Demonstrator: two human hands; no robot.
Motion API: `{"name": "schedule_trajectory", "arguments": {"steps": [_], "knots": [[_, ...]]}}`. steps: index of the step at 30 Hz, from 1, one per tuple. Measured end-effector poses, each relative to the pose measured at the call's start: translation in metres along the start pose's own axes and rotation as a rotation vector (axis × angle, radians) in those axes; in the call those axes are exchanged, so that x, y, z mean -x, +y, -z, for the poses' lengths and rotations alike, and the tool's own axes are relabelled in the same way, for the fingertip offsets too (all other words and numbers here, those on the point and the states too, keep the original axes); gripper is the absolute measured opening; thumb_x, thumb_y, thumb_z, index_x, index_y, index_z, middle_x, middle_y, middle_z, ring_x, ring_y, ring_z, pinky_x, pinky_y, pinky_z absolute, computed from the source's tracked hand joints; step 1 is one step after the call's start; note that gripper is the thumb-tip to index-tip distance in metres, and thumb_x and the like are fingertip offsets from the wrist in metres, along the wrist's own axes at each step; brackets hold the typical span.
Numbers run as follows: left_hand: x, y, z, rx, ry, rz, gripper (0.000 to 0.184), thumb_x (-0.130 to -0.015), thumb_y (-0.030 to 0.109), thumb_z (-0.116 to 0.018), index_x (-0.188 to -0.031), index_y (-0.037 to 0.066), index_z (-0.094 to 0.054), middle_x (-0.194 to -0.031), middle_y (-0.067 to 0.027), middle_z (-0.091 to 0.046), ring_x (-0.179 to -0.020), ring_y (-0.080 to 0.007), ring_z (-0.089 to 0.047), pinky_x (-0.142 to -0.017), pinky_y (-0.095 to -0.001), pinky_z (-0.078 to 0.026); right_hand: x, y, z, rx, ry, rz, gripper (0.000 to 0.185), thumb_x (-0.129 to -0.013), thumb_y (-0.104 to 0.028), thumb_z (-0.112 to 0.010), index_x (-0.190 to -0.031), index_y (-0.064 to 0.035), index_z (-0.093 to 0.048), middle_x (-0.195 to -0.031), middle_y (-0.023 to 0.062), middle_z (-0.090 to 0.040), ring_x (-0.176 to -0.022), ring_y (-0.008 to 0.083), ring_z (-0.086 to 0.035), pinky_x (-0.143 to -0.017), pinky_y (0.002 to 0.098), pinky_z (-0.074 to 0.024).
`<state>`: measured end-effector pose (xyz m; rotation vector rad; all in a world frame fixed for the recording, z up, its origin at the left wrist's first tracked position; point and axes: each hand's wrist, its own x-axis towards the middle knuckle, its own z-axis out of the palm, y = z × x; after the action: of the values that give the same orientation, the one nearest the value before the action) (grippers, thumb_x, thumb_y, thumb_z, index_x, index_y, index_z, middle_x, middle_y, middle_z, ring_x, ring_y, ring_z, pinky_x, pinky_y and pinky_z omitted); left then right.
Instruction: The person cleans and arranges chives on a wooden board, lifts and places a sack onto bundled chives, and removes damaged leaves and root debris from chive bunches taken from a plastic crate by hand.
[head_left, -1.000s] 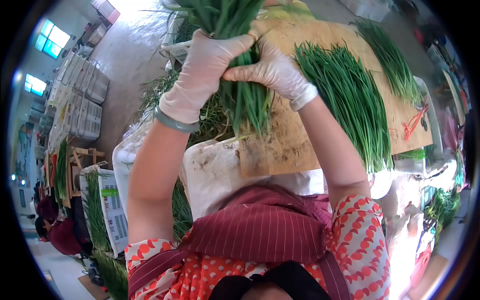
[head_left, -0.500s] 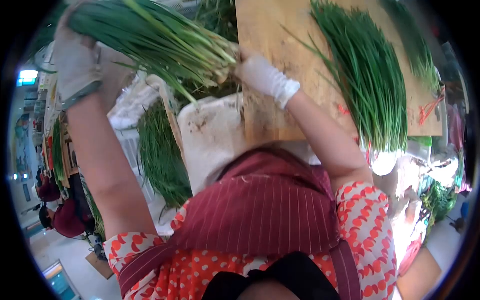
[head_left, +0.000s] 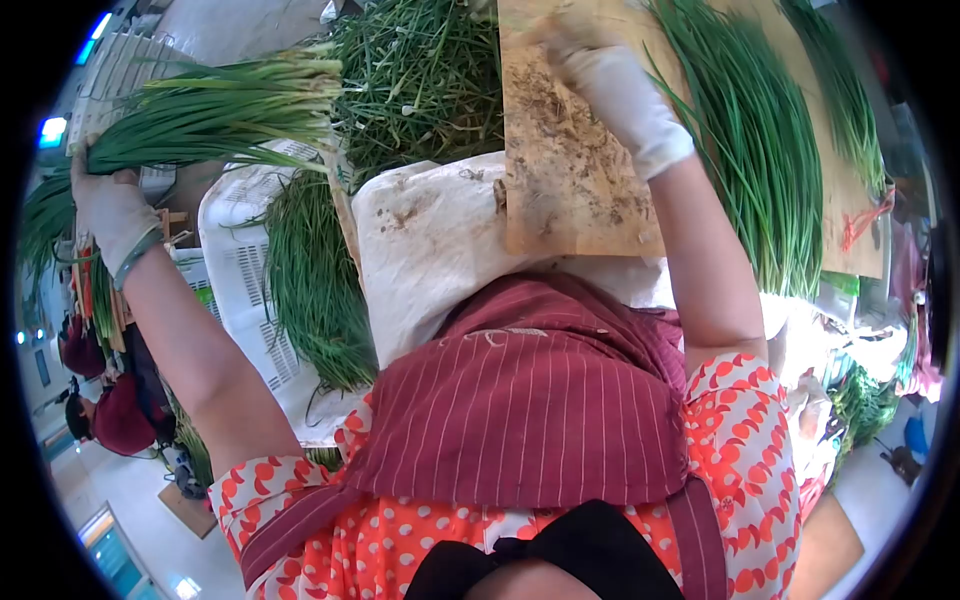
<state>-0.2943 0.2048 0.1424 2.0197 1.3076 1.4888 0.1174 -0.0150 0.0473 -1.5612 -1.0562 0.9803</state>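
Observation:
My gloved left hand (head_left: 112, 208) is closed round a bunch of long green leafy stalks (head_left: 225, 108) at the upper left. The bunch lies sideways in the air, its pale root ends pointing right. My gloved right hand (head_left: 600, 85) is over the soiled wooden board (head_left: 575, 190), blurred, and its fingers cannot be made out. Right of that hand a large pile of green stalks (head_left: 760, 150) rests on the board. Loose, tangled green scraps (head_left: 420, 85) lie between the bunch and the board.
A white crate (head_left: 235, 225) with more green stalks (head_left: 315, 280) stands at the left. White sheeting (head_left: 430, 225) is before the board. Another bunch (head_left: 840, 90) and red ties (head_left: 862, 222) lie at the right. A person in dark red (head_left: 122, 415) is at the far left.
The bunch has gone from between both my hands to my left hand, out to the left. My right hand has let go of its root end and moved up and right over the board.

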Motion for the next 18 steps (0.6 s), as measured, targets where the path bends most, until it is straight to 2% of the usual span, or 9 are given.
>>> {"name": "schedule_trajectory", "arguments": {"steps": [1,3,5,6,8,10,12,15,18], "knots": [[0.009,0.004,-0.001,-0.103,-0.024,-0.026,0.055,-0.068,-0.016,-0.05,-0.121,-0.009,-0.037,-0.111,-0.014,-0.053,-0.1,-0.0198,-0.055,-0.091,-0.0264,-0.044,-0.005,0.011,-0.005,0.002,-0.005,0.0,0.019,-0.086,-0.019,-0.054,-0.098,-0.006,-0.061,-0.094,0.0128,-0.059,-0.087,0.0202,-0.056,-0.078,0.0309,-0.0458],[0.03,0.02,-0.007,-0.203,-0.043,-0.054,0.054,-0.067,-0.017,-0.049,-0.12,-0.009,-0.037,-0.112,-0.0141,-0.052,-0.101,-0.0195,-0.054,-0.092,-0.0268,-0.043,-0.016,0.039,-0.019,0.835,0.219,0.951,0.029,-0.081,-0.024,-0.059,-0.104,-0.0071,-0.06,-0.1,0.0191,-0.058,-0.089,0.0278,-0.057,-0.073,0.0369,-0.0479],[0.051,0.03,-0.013,-0.061,-0.026,0.041,0.05,-0.071,-0.016,-0.046,-0.119,-0.008,-0.038,-0.111,-0.0135,-0.052,-0.103,-0.0195,-0.053,-0.093,-0.0282,-0.043,0.018,0.006,-0.024,0.909,0.303,0.847,0.027,-0.076,-0.018,-0.059,-0.101,-0.008,-0.061,-0.096,0.0168,-0.06,-0.087,0.0304,-0.058,-0.069,0.0388,-0.0492],[0.054,0.023,-0.008,-0.06,-0.026,0.046,0.05,-0.071,-0.016,-0.046,-0.119,-0.008,-0.038,-0.111,-0.0135,-0.052,-0.103,-0.0195,-0.053,-0.093,-0.0282,-0.043,0.033,-0.003,-0.021,0.982,0.167,0.78,0.024,-0.075,-0.015,-0.059,-0.098,-0.009,-0.061,-0.09,0.0138,-0.061,-0.082,0.0281,-0.06,-0.067,0.0371,-0.0497],[0.058,0.005,0.006,0.463,-0.012,0.214,0.045,-0.076,-0.014,-0.045,-0.12,-0.007,-0.039,-0.11,-0.012,-0.053,-0.102,-0.0188,-0.053,-0.092,-0.0292,-0.043,0.069,-0.001,-0.018,1.129,0.019,0.739,0.014,-0.073,-0.01,-0.056,-0.085,-0.0118,-0.062,-0.074,0.0065,-0.061,-0.067,0.0229,-0.062,-0.058,0.0341,-0.05],[0.076,0.025,0.005,0.375,0.009,0.214,0.042,-0.078,-0.012,-0.043,-0.119,-0.006,-0.039,-0.108,-0.0115,-0.053,-0.101,-0.0185,-0.053,-0.092,-0.0295,-0.043,0.104,0.012,-0.01,1.117,-0.273,0.689,0.01,-0.074,-0.011,-0.055,-0.081,-0.0114,-0.063,-0.07,0.0071,-0.059,-0.062,0.023,-0.061,-0.054,0.0343,-0.0493],[0.093,0.043,0.006,0.289,0.036,0.207,0.039,-0.081,-0.011,-0.041,-0.119,-0.005,-0.04,-0.107,-0.0109,-0.053,-0.1,-0.0183,-0.053,-0.092,-0.0297,-0.044,0.14,0.036,-0.003,1.27,-0.489,0.549,0.01,-0.075,-0.014,-0.053,-0.077,-0.0114,-0.063,-0.072,0.0063,-0.058,-0.066,0.023,-0.061,-0.056,0.0337,-0.049],[0.104,0.051,0.017,0.209,0.007,0.148,0.031,-0.085,-0.005,-0.043,-0.116,-0.005,-0.042,-0.105,-0.0094,-0.053,-0.099,-0.0179,-0.052,-0.091,-0.03,-0.044,0.172,0.056,0.0,1.463,-0.521,0.507,0.012,-0.076,-0.016,-0.052,-0.078,-0.0123,-0.063,-0.077,0.0046,-0.058,-0.072,0.0225,-0.059,-0.062,0.0325,-0.0477],[0.104,0.049,0.032,0.562,0.097,0.303,0.025,-0.088,0.002,-0.044,-0.113,-0.003,-0.045,-0.103,-0.0083,-0.053,-0.098,-0.0186,-0.052,-0.09,-0.0315,-0.045,0.182,0.088,-0.003,1.522,-0.475,0.613,0.012,-0.077,-0.016,-0.051,-0.078,-0.013,-0.062,-0.08,0.0028,-0.058,-0.076,0.0203,-0.057,-0.067,0.0326,-0.0447]]}}
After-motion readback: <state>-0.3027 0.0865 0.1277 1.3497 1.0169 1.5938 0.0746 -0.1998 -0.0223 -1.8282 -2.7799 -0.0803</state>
